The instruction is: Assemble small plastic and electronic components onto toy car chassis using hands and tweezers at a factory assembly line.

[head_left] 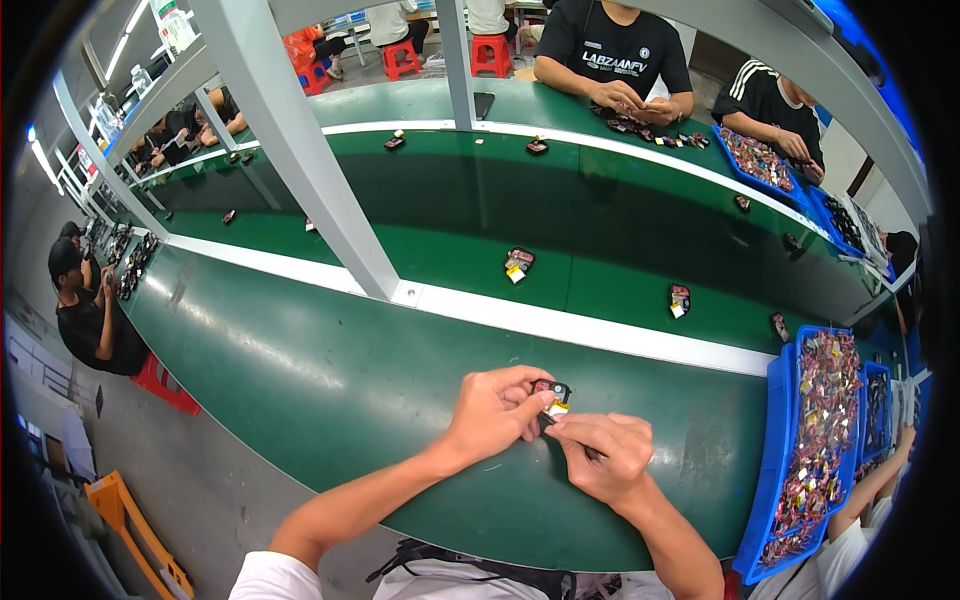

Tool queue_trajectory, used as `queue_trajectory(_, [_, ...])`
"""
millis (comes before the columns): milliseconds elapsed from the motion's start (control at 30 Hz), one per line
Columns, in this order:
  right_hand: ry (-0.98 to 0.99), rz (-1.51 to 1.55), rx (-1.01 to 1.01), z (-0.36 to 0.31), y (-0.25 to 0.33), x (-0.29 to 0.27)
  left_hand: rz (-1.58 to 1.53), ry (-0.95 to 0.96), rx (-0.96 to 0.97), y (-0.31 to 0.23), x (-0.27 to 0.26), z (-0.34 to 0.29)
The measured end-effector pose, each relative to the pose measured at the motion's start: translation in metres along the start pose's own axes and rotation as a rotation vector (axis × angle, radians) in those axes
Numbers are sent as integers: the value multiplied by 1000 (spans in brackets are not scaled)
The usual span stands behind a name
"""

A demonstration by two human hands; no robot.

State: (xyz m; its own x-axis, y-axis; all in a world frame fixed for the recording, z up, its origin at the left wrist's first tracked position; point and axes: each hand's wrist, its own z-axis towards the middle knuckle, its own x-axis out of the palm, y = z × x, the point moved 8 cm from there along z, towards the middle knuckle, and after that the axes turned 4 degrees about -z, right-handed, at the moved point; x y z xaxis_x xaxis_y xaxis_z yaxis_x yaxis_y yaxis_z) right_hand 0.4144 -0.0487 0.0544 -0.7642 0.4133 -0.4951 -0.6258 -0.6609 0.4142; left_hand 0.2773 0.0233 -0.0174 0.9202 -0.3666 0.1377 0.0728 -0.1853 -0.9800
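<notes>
Over the near green worktop, my left hand [493,412] grips a small black electronic device [543,386] between thumb and fingers. Its open casing shows a reddish circuit board, and a small yellow-and-white battery [559,408] sticks out at its lower right. From the right, my right hand [612,452] is closed, thumb and forefinger pinched at a small black part [546,422] just below the battery. Whether this part is joined to the casing is hidden by my fingers.
Beyond a white rail [560,325], a dark green conveyor belt [430,200] carries several similar devices [518,265]. A blue bin [775,450] of small reddish and yellow parts stands at my right. A grey metal post [310,150] rises ahead left. Co-workers sit across, left and right.
</notes>
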Motion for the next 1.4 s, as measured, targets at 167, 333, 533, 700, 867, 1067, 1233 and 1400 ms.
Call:
queue_trajectory(167, [-7, 15, 15, 0, -4, -5, 90, -42, 22, -3, 6, 4])
queue_trajectory(333, [-145, 59, 165, 1, -28, -23, 272, -93, 62, -23, 8, 35])
queue_trajectory(533, [-256, 103, 387, -15, -64, -32, 357, -182, 237, -37, 14, 133])
queue_trajectory(700, [-239, 100, 429, -21, -73, -33, 1137, -392, 466, -62, 8, 163])
queue_trajectory(867, [-220, 117, 402, -17, -70, -31, 1322, -286, 450, -79, -53, 183])
queue_trajectory(1067, [-198, 109, 386, -20, -74, -35, 1366, -212, 345, -80, -66, 184])
queue_trajectory(1233, [-181, 97, 376, -20, -73, -32, 1243, -200, 189, -75, -79, 184])
queue_trajectory(1400, [-165, 75, 353, -20, -73, -35, 1230, -201, 202, -77, -84, 183])
